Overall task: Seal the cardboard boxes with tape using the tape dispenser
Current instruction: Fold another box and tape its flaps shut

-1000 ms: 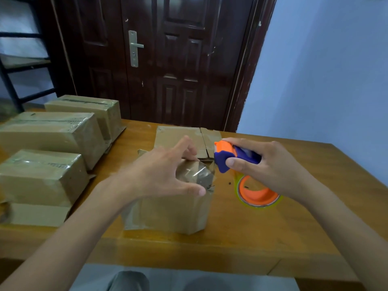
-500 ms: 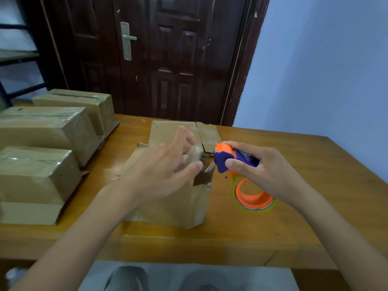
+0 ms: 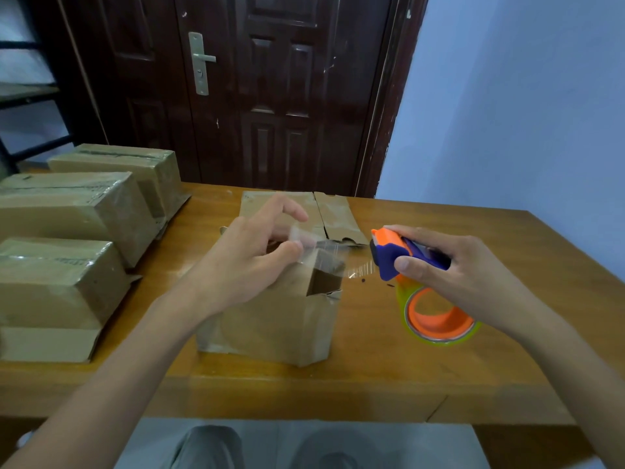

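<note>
Left hand (image 3: 247, 262) fingers pinch the free tape end (image 3: 304, 240) above the open box (image 3: 270, 319). Strip runs rightward to the dispenser (image 3: 395, 255), gripped in right hand (image 3: 449, 275). Box lies directly below the strip.

You have an open, worn cardboard box (image 3: 270, 319) standing mid-table, its far flaps (image 3: 304, 211) folded back flat. A clear strip of tape (image 3: 333, 252) stretches over its opening to the purple-and-orange tape dispenser (image 3: 402, 262), held above the table just right of the box. Three taped boxes (image 3: 67, 231) sit along the left.
</note>
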